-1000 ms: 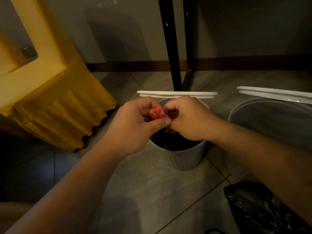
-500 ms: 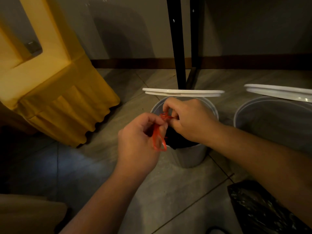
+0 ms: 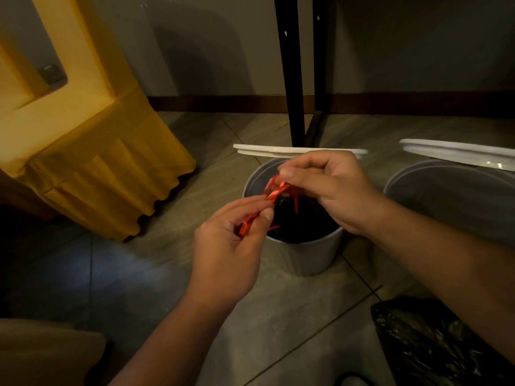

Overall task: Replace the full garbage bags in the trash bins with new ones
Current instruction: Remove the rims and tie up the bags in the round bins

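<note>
Your left hand (image 3: 225, 246) and right hand (image 3: 331, 188) each pinch the red drawstring (image 3: 274, 190) of the black bag (image 3: 301, 221) sitting in the grey bin (image 3: 306, 254) at centre. Tying looks unfinished, and lifting out and relining remain. I cannot tell if the second bin (image 3: 451, 196) at 3 o'clock is lined. A loose bag (image 3: 434, 344) lies at 5 o'clock on the tiled floor (image 3: 156, 274), and yellow cloth (image 3: 97, 168) hangs at 9 o'clock.
</note>
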A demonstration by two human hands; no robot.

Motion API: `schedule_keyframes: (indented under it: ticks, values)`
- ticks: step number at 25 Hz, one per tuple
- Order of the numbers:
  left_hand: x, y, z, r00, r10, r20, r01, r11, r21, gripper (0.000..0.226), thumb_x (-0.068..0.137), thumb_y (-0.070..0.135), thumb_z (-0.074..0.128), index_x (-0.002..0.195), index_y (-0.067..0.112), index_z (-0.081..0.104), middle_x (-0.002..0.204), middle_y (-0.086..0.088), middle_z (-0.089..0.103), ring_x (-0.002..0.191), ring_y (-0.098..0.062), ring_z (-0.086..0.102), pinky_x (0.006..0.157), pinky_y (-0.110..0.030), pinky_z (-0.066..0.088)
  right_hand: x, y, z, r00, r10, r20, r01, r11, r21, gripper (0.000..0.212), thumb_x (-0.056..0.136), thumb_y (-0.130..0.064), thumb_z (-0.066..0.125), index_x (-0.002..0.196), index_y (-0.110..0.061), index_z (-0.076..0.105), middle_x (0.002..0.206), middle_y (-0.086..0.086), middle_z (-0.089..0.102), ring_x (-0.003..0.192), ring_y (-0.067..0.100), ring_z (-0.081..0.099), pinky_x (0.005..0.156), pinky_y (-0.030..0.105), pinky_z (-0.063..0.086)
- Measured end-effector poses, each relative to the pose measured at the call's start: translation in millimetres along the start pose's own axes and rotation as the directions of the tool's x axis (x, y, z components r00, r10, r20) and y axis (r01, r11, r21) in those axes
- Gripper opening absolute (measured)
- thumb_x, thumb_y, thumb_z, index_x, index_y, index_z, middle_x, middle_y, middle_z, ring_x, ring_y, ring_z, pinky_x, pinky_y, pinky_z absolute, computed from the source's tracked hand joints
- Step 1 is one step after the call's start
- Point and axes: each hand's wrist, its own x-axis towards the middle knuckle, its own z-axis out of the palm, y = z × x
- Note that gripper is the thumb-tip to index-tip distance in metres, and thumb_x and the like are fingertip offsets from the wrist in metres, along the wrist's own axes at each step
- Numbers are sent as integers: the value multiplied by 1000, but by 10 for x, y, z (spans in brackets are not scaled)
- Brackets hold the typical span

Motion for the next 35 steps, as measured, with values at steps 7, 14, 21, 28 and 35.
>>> schedule_keyframes:
  ticks: [7,14,21,28,35]
  values:
    - [107,-14,-18,996,29,-83,-17,989,146,22,98,39,67,112,29,82,117,16,71,115,-2,66,93,-42,60,-92,-352,-199,987,89,-132,-49,959,277,13,88,-4,70,87,-16,74,76,6,74,63,17,67,56,26,49]
    - [268,-387,-170,968,-249,-17,243,925,293,39,99,48,65,75,19,73,67,0,72,65,-22,71,66,-53,61,-288,-242,-484,963,184,-199,-143,969,203,28,93,-8,53,81,-25,72,60,-3,50,41,12,35,40,25,26]
    - [326,-833,-413,965,-261,29,194,782,592,38,100,48,60,73,22,65,60,8,70,61,-14,67,61,-38,56,-443,237,-702,733,459,-502,-450,881,149,23,99,0,49,88,-16,61,61,1,50,37,7,34,35,22,24]
    - [248,-1006,-581,944,-327,43,231,748,622,38,100,50,60,74,23,64,58,9,69,61,-12,67,63,-39,58,-416,432,-846,610,607,-509,-444,794,416,25,100,2,47,89,-19,54,61,0,41,36,7,26,37,18,20]
    - [219,-843,-844,937,-32,347,-296,454,840,35,99,53,47,81,25,58,82,8,50,65,-21,57,49,-34,49,-347,391,-832,543,631,-554,-307,763,569,25,97,2,48,91,-21,57,55,-3,42,38,8,29,41,21,22]
